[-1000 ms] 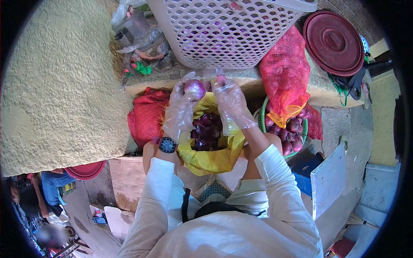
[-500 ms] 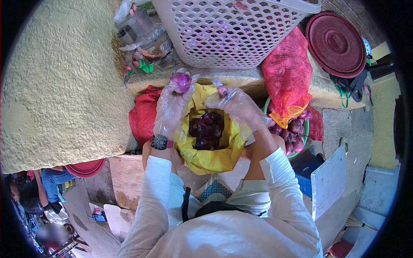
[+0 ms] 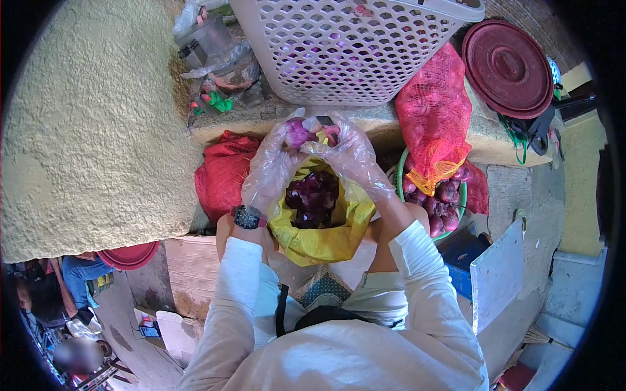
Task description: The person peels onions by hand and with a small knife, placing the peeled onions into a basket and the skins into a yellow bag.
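Note:
My left hand (image 3: 268, 166), in a clear plastic glove, is closed around a purple-red onion (image 3: 298, 133). Meeting it from the other side, my gloved right hand (image 3: 355, 155) grips what looks like a small knife (image 3: 324, 120), its short grey blade against the onion; the fingers partly hide it. Both hands are above the far rim of an open yellow sack (image 3: 313, 249) standing between my legs. Dark purple onion skins (image 3: 313, 199) lie inside the sack.
A white perforated basket (image 3: 352, 85) with onions stands on the ledge ahead. Right of it are a red mesh sack (image 3: 433, 107), a maroon lid (image 3: 507, 68) and a green-rimmed basket (image 3: 464, 199) of onions. Red sacking (image 3: 225, 173) lies left. Another person's jeans-clad leg (image 3: 88, 277) shows lower left.
My hands have come together above the sack. The onion has moved right in my left hand, and the knife in my right hand now meets it.

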A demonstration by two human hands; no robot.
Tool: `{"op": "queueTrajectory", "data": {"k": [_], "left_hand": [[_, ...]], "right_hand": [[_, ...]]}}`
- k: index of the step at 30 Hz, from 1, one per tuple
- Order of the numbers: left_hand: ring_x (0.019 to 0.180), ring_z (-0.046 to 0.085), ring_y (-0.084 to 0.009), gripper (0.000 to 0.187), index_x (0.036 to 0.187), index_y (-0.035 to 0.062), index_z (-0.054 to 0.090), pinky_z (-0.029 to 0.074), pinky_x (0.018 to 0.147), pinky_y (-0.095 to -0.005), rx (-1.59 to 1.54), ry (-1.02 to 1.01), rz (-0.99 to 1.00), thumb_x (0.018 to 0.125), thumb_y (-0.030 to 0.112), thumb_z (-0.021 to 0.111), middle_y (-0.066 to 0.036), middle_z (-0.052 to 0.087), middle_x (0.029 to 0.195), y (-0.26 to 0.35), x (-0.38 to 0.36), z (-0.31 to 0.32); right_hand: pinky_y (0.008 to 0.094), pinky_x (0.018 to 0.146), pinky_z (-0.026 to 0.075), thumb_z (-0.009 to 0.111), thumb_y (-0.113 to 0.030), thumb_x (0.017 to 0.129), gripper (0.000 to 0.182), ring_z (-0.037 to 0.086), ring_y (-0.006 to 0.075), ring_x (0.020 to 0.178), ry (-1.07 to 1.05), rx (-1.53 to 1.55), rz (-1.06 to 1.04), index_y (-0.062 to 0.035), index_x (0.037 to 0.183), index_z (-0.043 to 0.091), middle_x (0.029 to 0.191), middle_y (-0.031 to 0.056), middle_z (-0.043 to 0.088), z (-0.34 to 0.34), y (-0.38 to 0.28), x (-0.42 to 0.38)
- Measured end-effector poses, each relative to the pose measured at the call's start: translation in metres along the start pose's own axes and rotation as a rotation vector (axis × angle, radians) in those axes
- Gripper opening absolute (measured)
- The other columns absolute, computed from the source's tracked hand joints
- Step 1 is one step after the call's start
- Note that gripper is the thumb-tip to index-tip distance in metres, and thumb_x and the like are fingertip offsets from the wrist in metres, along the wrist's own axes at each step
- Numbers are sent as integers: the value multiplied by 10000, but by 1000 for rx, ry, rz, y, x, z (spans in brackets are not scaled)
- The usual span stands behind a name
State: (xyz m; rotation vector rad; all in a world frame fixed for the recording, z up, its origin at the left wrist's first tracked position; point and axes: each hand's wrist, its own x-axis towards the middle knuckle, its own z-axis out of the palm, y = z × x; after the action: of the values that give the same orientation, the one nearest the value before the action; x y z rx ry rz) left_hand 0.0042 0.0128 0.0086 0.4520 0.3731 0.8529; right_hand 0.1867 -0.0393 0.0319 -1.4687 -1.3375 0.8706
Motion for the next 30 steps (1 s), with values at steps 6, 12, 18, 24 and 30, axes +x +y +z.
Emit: {"op": "queueTrajectory", "data": {"k": [6,12,18,24,30], "left_hand": [[1249,627,-288,532,1522,10,432,506,1117,-445,147,-5,75,1064,233,587,-163,625,1370,-7,0,-5],[1216,635,-277,402,1416,22,548,514,1100,-445,-17,-30,23,1042,153,618,-154,646,1317,-5,1,2],[1215,634,-276,357,1358,16,594,497,1114,-444,-80,75,3,1029,146,634,-151,667,1280,-6,4,-4],[1218,622,-270,336,1354,-22,555,508,1126,-456,-12,32,35,1064,145,580,-152,632,1329,-7,7,-16],[1197,636,-264,313,1330,-14,569,519,1112,-440,-99,73,39,1054,133,594,-149,645,1302,-12,7,-16]], "right_hand": [[276,725,465,883,-229,850,342,499,76,789,-18,150,20,-26,1008,657,825,-27,608,-1,8,0],[289,713,471,851,-237,889,317,497,79,765,-15,21,56,-5,970,651,823,-16,634,-1,-6,-2],[321,722,474,844,-250,893,329,517,129,755,-31,142,24,0,943,635,798,16,608,-1,0,0],[373,728,458,804,-315,918,361,515,178,774,-109,-38,21,0,970,636,803,82,571,-9,8,-1],[364,730,463,767,-310,951,315,522,177,772,-138,-55,73,-14,1002,672,823,67,595,-12,-6,-4]]}}
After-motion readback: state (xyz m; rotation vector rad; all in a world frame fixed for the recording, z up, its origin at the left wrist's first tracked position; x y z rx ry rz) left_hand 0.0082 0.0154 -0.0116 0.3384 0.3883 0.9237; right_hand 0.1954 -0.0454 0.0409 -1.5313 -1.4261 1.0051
